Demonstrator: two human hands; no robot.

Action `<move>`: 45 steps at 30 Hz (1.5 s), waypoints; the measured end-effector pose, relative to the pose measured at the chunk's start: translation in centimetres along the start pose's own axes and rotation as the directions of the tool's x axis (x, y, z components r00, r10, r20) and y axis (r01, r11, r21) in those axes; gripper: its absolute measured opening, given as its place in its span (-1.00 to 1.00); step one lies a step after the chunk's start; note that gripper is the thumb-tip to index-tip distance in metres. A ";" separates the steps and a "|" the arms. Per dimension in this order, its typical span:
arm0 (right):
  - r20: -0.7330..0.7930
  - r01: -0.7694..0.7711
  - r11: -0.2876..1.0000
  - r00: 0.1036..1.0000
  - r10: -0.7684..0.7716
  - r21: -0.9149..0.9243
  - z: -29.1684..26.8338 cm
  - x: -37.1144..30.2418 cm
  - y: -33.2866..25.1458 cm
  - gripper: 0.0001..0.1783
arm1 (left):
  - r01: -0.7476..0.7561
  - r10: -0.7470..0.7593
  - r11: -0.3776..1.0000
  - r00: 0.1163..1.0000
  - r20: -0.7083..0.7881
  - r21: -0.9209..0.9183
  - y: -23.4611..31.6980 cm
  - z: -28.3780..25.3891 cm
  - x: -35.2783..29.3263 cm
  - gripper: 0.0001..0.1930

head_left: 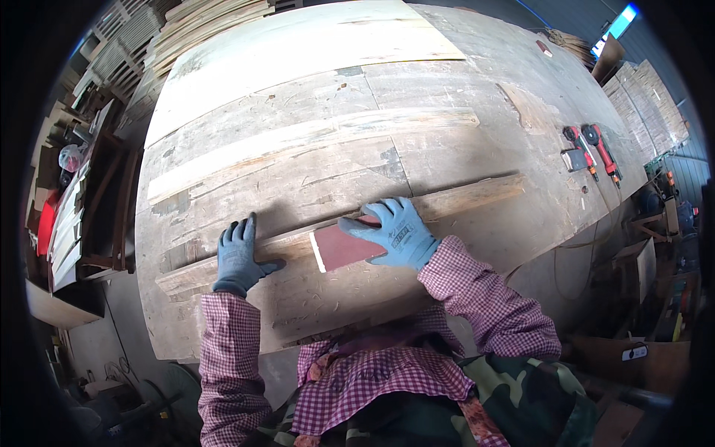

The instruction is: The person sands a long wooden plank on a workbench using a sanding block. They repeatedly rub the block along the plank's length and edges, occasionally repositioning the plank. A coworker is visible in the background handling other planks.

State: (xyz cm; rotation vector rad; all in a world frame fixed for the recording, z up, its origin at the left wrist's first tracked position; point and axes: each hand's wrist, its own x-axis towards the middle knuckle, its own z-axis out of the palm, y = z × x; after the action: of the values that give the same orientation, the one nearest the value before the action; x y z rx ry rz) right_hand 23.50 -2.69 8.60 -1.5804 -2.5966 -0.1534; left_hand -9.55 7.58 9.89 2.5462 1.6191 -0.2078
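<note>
A long, narrow wooden board (pixel 477 197) lies across the table in front of me, sloping up to the right. My left hand (pixel 240 257), in a blue-grey work glove, rests on the board toward its left end. Its fingers are stretched out past the far edge, with the thumb apart and pointing right. Over the middle of the board, my gloved right hand (pixel 402 232) grips a dark red sheet of sandpaper (pixel 342 248) with a pale left edge. The sandpaper lies against the board and hides part of it. Some right fingertips curl out of sight.
Another long board (pixel 313 145) lies farther back on the worn worktable (pixel 298 313), and a large pale sheet (pixel 320 37) covers its far side. Two red and black power tools (pixel 593 153) sit at the right with a cable. Stacked planks (pixel 201 30) stand beyond the far left.
</note>
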 end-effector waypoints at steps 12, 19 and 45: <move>-0.087 -0.933 0.346 0.338 0.937 0.100 -2.1 -10.9 10.6 -0.14 | 0.044 -0.043 0.999 0.993 -0.106 0.005 -0.7 3.5 -3.5 -0.49; -0.169 -0.752 0.657 0.643 0.747 0.044 -0.9 -7.4 3.0 -0.22 | 0.044 -0.037 0.998 0.985 -0.170 0.040 -0.6 4.4 -4.1 -0.61; 0.566 -0.257 0.848 0.823 -0.059 0.463 -3.1 9.4 -1.3 -0.11 | 0.066 -0.059 0.997 0.977 -0.207 0.030 -0.5 5.0 -3.9 -0.63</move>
State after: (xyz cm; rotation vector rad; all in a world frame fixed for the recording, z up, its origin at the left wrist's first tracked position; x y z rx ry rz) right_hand 18.14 4.56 12.94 -1.7091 -2.5524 1.1081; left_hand -11.87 3.48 5.68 2.6223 1.7838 0.0226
